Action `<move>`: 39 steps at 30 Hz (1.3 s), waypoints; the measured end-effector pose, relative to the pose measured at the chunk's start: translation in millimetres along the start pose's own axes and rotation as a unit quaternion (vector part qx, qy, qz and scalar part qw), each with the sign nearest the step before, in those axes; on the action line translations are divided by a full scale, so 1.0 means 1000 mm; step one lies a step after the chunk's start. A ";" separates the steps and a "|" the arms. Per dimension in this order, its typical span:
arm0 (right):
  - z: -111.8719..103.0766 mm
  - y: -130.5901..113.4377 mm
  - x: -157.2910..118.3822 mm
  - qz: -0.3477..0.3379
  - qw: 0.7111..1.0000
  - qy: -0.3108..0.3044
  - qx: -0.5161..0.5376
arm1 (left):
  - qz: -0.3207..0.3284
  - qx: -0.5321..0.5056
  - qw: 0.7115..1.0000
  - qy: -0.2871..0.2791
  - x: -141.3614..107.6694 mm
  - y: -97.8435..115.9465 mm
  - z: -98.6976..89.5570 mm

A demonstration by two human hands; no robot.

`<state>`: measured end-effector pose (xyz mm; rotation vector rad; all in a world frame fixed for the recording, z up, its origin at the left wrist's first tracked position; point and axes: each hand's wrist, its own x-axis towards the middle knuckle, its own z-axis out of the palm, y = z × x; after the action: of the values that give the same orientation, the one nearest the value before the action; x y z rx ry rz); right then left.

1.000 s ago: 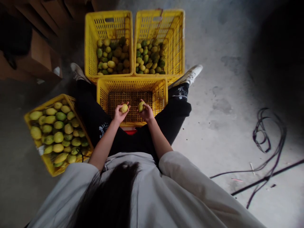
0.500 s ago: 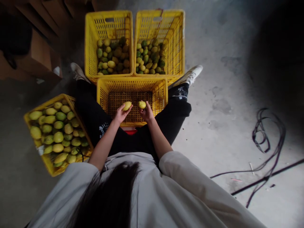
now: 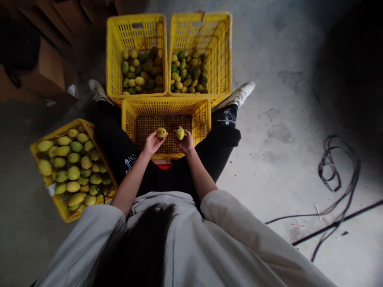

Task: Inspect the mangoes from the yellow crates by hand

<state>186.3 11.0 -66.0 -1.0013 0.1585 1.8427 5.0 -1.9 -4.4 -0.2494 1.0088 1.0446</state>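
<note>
1. Grey concrete floor point(image 3: 284, 119), stained and dim toward the right edge, carries four yellow crates around a seated person in black trousers and a pale top.
2. Left hand point(image 3: 152, 144) is raised palm-up over the near crate point(image 3: 131, 119), its fingers curled under a yellow-green fruit point(image 3: 161, 132) and pinching it at the fingertips.
3. That fruit is roundish; its long axis cannot be told for certain, though it seems to lie roughly across the view.
4. Right hand point(image 3: 186, 142) grips a second fruit point(image 3: 180, 133) the same way, fingers closed around its lower half, the fruit sitting above the knuckles.
5. The second fruit looks slightly egg-shaped, with its longer axis tilted up and away from the person.
6. Both fruits are held near each other, apart, above the near crate's mesh bottom, which shows bare below them.
7. Beyond it stand two taller crates side by side, the far-left crate point(image 3: 113, 52) and the far-right crate point(image 3: 227, 52), each partly filled with green and yellow fruit.
8. A side crate point(image 3: 64, 211) heaped with larger fruit sits by the person's left leg.
9. White shoes point(image 3: 241, 93) flank the crates; black cables point(image 3: 335, 175) loop on the floor well off to the right.
</note>
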 end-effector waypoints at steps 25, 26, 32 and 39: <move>0.008 -0.005 -0.009 0.032 0.998 0.035 -0.037 | 0.013 -0.037 0.997 0.071 0.007 0.000 0.001; 0.009 -0.005 -0.009 0.036 0.998 0.037 -0.030 | 0.020 -0.036 0.997 0.066 0.007 0.001 0.000; 0.009 -0.004 -0.010 0.058 0.998 0.002 -0.040 | 0.028 -0.018 0.998 0.059 0.009 0.001 -0.003; 0.013 -0.002 -0.017 0.089 0.992 -0.070 -0.056 | 0.058 -0.024 0.998 0.029 0.003 0.002 -0.004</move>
<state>183.6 6.3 -45.1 -0.9548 0.0609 2.0970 1.4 -1.6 -8.9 -0.2635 1.0614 1.1739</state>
